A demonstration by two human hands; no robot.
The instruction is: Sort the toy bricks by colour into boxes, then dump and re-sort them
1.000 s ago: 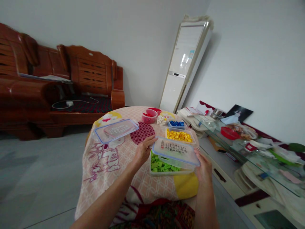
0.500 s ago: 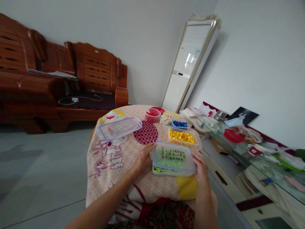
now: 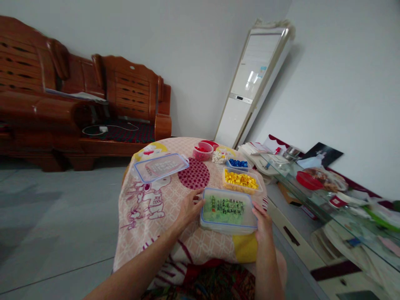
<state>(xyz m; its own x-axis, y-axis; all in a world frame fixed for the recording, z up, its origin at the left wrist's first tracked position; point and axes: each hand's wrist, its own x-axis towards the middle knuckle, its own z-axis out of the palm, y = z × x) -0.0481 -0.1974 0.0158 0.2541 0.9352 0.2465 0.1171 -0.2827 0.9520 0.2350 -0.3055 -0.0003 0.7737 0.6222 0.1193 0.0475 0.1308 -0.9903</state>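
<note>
A clear plastic food container with green pieces inside (image 3: pixel 218 229) stands at the near side of the round table. Its translucent lid (image 3: pixel 246 208), blue-rimmed with black writing, lies over the top. My left hand (image 3: pixel 190 207) holds the lid's left edge, fingers curled at the far left corner. At the right edge, my right hand (image 3: pixel 261 216) grips the lid, thumb on top. Whether its rim is latched I cannot tell. Just beyond stands an uncovered box of yellow pieces (image 3: pixel 241 179).
A box of blue pieces (image 3: pixel 238 163), a white pile (image 3: pixel 218 157) and a pink tub with red pieces (image 3: pixel 202 151) stand at the back. Another blue-rimmed lid (image 3: pixel 161 167) lies on the left of the tablecloth (image 3: pixel 178 225). A cluttered glass-topped cabinet (image 3: pixel 312 200) borders the right.
The lid's near edge has come down over the container, covering the gap where green pieces showed. Both hands stay at its sides. The view has shifted slightly.
</note>
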